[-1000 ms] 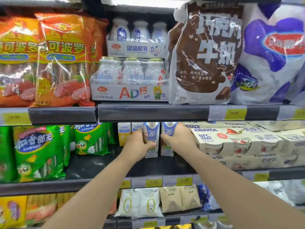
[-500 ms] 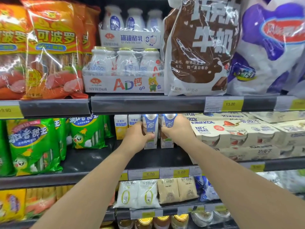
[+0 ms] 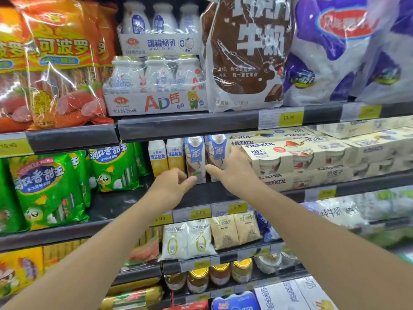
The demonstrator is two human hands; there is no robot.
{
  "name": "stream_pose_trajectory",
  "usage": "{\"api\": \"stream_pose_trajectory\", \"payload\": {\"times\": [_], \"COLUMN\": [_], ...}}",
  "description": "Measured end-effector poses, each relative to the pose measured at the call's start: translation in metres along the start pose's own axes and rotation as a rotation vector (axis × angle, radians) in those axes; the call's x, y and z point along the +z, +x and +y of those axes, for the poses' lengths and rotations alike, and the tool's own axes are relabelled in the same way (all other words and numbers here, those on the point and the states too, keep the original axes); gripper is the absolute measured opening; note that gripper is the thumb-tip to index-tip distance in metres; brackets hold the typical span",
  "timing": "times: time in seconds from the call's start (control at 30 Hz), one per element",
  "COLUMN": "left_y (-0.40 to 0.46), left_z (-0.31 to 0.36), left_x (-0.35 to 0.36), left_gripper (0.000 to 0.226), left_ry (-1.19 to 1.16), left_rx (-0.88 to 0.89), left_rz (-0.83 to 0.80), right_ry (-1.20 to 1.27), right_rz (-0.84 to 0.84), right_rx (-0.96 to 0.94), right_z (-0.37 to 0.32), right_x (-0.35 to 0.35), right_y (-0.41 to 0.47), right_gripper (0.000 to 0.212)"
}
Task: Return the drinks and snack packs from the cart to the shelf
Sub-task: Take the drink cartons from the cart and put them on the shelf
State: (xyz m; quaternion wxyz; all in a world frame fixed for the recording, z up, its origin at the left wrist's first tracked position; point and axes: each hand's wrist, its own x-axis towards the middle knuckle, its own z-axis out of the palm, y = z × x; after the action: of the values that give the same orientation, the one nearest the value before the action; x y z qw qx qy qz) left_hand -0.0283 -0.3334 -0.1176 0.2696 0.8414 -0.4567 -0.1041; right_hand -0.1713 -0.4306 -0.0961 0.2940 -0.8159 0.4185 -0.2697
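Observation:
Two blue-and-white drink cartons stand upright side by side on the middle shelf (image 3: 125, 211): the left carton (image 3: 195, 158) and the right carton (image 3: 217, 153). My left hand (image 3: 172, 186) hovers just in front of the left carton's base, fingers loosely curled, holding nothing. My right hand (image 3: 232, 171) is beside the right carton with fingers spread, its thumb pointing left below the carton; whether it touches is unclear. The cart is out of view.
Two yellow-white cartons (image 3: 166, 157) stand left of the blue ones, green snack bags (image 3: 49, 189) further left. Cream yogurt multipacks (image 3: 297, 159) are stacked to the right. Bottle packs (image 3: 156, 86) and a brown milk bag (image 3: 248, 52) sit on the shelf above.
Both hands have let go of the two blue cartons and drawn back slightly; the cartons now stand on the shelf on their own. The camera has moved closer.

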Motion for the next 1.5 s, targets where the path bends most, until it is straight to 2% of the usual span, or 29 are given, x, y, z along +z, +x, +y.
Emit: {"api": "stream_pose_trajectory", "payload": {"times": [0.17, 0.3, 0.4, 0.57, 0.73, 0.77, 0.9, 1.0, 1.13, 1.3, 1.5], "left_y": [-0.036, -0.054, -0.055, -0.068, -0.118, -0.131, -0.190, -0.235, -0.280, -0.311, -0.303], "left_z": [0.035, 0.096, 0.150, 0.256, 0.370, 0.392, 0.472, 0.526, 0.585, 0.647, 0.715], "left_x": [0.009, 0.048, 0.095, 0.187, 0.291, 0.311, 0.376, 0.417, 0.467, 0.531, 0.613], "left_gripper": [0.036, 0.047, 0.056, 0.074, 0.068, 0.070, 0.082, 0.079, 0.084, 0.083, 0.086], "left_ry": [0.057, 0.082, 0.195, 0.367, 0.421, 0.427, 0.412, 0.407, 0.412, 0.423, 0.445], "left_rx": [0.184, 0.405, 0.575, 0.765, 0.899, 0.934, 1.057, 1.146, 1.218, 1.347, 1.449], "left_rz": [-0.136, -0.294, -0.370, -0.507, -0.591, -0.609, -0.703, -0.765, -0.837, -0.909, -0.972], "right_ry": [0.008, -0.113, -0.237, -0.266, -0.307, -0.318, -0.372, -0.389, -0.327, -0.329, -0.332], "right_rz": [-0.085, -0.015, 0.018, 0.070, 0.137, 0.165, 0.234, 0.306, 0.381, 0.411, 0.421], "right_rx": [-0.081, 0.003, 0.147, 0.369, 0.613, 0.649, 0.819, 0.913, 1.025, 1.132, 1.222], "right_z": [0.026, 0.089, 0.150, 0.249, 0.337, 0.351, 0.410, 0.455, 0.492, 0.547, 0.618], "right_x": [-0.044, -0.104, -0.152, -0.232, -0.319, -0.336, -0.398, -0.435, -0.471, -0.500, -0.538], "right_y": [-0.062, -0.101, -0.123, -0.192, -0.290, -0.310, -0.384, -0.432, -0.485, -0.513, -0.505], "right_gripper": [0.053, 0.047, 0.060, 0.080, 0.102, 0.105, 0.090, 0.109, 0.080, 0.087, 0.085]}}
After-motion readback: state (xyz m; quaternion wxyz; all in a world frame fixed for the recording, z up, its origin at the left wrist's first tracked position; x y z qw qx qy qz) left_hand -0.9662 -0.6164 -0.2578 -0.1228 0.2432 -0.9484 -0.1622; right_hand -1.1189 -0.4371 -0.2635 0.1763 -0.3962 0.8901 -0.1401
